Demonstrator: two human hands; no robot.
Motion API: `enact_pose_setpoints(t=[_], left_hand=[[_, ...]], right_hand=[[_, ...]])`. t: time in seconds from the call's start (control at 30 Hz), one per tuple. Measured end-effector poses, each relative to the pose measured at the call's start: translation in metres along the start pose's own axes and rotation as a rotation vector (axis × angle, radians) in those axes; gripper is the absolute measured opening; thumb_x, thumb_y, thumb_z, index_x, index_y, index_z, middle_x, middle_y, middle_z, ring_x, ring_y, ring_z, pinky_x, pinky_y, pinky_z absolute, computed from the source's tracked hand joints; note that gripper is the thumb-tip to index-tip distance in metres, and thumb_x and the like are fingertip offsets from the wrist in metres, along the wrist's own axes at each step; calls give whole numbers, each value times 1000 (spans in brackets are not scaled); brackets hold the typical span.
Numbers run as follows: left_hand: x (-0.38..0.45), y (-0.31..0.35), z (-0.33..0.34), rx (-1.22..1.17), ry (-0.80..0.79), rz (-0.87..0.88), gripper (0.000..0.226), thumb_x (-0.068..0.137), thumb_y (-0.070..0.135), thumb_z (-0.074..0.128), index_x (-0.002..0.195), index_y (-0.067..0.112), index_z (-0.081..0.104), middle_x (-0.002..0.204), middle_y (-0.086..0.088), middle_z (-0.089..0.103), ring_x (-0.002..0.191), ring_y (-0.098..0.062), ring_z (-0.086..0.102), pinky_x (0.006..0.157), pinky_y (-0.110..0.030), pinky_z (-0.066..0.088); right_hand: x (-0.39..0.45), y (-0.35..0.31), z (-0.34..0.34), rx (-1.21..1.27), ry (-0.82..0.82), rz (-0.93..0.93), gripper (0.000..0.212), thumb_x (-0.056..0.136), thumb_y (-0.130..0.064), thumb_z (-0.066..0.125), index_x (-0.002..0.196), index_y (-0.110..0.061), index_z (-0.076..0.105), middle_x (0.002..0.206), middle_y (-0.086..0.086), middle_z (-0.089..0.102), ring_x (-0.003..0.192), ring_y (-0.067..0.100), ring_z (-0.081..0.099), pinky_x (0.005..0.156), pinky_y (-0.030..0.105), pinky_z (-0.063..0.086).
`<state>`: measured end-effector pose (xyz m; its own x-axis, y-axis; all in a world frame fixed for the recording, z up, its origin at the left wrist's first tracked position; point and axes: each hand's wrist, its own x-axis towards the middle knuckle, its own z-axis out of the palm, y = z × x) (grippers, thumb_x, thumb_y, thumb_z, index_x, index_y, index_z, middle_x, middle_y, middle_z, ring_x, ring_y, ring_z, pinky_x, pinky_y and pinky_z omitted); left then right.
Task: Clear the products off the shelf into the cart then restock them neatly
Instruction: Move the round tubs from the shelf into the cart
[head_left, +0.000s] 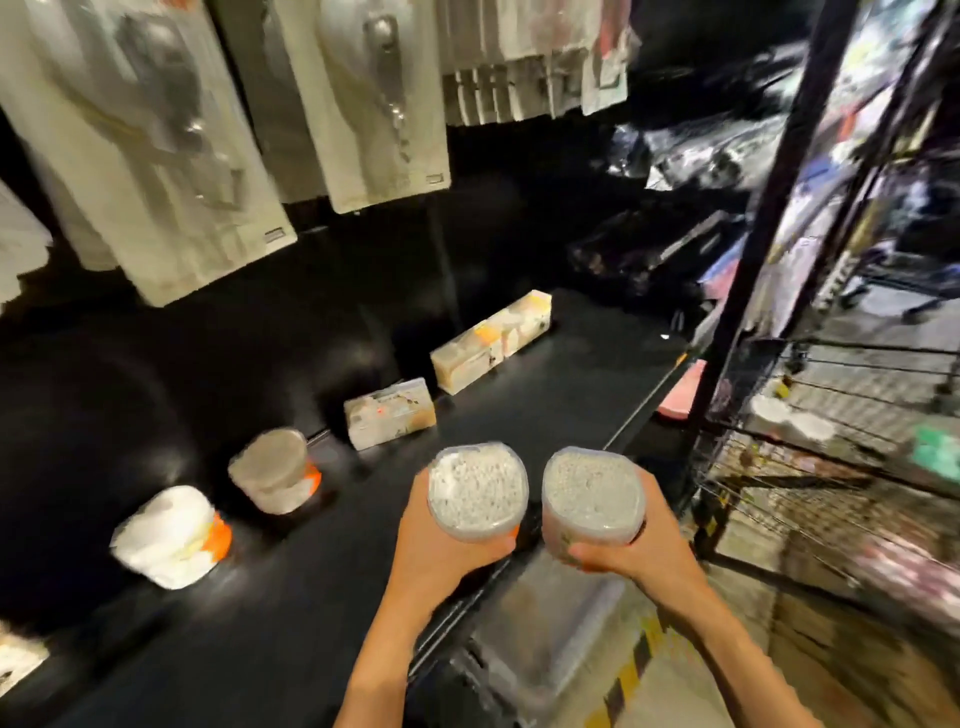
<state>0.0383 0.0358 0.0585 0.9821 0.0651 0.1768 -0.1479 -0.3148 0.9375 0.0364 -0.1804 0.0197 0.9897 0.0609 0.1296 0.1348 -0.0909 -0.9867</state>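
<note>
Blurred black shelf; both hands' fingers largely hidden behind tubs.

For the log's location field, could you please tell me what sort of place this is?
Most likely a shop aisle: packaged goods hang on cards above a black shelf lined with boxes and tubs, with a wire cart alongside.

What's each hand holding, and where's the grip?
Left hand holds a tub, right hand another tub; each grip wraps the tub's lower side.
</note>
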Motion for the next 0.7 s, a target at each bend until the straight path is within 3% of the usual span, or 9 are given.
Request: enact_pose_setpoints(t=[0.07, 0.17, 0.23, 0.33, 0.47, 0.53, 0.63, 0.7], left_hand=[[15, 12, 55, -15, -61, 0, 72, 50, 5, 91, 98, 42, 52, 96, 28, 61, 93, 21, 54, 69, 2, 40], [38, 29, 140, -56, -151, 36, 77, 48, -4, 90, 97, 40, 49, 94, 31, 60, 93, 23, 52, 71, 3, 38], [51, 40, 195, -73, -210, 52, 80, 47, -5, 90, 99, 38, 47, 100, 28, 56, 94, 25, 51, 74, 4, 37], [67, 51, 267, -81, -338, 82, 80, 47, -2, 91, 106, 34, 52, 109, 20, 60, 99, 21, 53, 78, 1, 39], [93, 58, 339, -57, -425, 109, 84, 43, 12, 95, 112, 33, 52, 112, 18, 60, 104, 18, 52, 81, 1, 39], [107, 60, 367, -18, -469, 117, 92, 40, 28, 94, 122, 27, 52, 117, 14, 61, 112, 6, 54, 91, -9, 44], [127, 67, 402, -27, -529, 150, 79, 45, 15, 92, 114, 30, 55, 108, 23, 62, 106, 8, 56, 83, -6, 44], [143, 65, 427, -24, -558, 179, 74, 48, 6, 90, 110, 30, 57, 105, 21, 65, 105, 5, 58, 81, -6, 44]], right_hand=[[2, 6, -56, -19, 58, 13, 99, 44, -26, 91, 131, -18, 44, 128, -6, 57, 117, 5, 55, 88, 13, 46], [4, 11, -139, -31, 153, 24, 97, 38, -35, 87, 125, -24, 45, 118, -20, 57, 108, -11, 54, 83, 9, 47], [5, 16, -192, -61, 224, 24, 103, 32, -43, 86, 123, -25, 41, 119, -19, 50, 102, -22, 49, 79, 1, 41], [4, 25, -265, -132, 322, 51, 111, 26, -63, 86, 122, -31, 40, 123, -18, 46, 102, -25, 46, 78, -3, 37], [9, 38, -336, -139, 404, 84, 96, 30, -51, 86, 114, -38, 41, 122, -17, 48, 102, -24, 47, 78, -3, 38], [12, 47, -360, -129, 442, 100, 99, 30, -49, 88, 118, -37, 42, 122, -16, 49, 105, -21, 48, 82, 0, 40], [21, 64, -390, -89, 470, 136, 108, 35, -43, 91, 129, -30, 41, 128, -11, 51, 115, -6, 50, 93, 17, 44], [33, 76, -408, -69, 496, 153, 106, 34, -38, 89, 127, -31, 40, 126, -13, 51, 111, -10, 50, 88, 14, 46]])
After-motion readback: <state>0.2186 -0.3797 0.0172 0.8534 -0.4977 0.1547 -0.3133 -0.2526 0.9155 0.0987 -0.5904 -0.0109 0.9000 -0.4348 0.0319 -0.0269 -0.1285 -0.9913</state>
